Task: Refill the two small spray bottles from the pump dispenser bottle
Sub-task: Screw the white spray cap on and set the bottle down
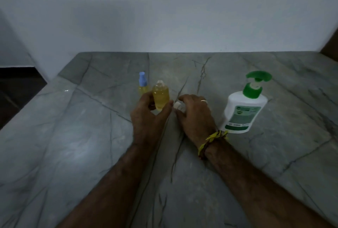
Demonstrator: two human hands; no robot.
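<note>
My left hand (146,112) holds the open, full bottle (161,96). My right hand (193,112) pinches its white cap (177,106). Next I think I screw it on straight.

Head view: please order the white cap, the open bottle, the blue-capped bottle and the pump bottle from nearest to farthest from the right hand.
1. white cap: at the right hand's fingers.
2. open bottle: just left, held by the left hand.
3. pump bottle on the right and blue-capped bottle behind left: too close to call.
</note>
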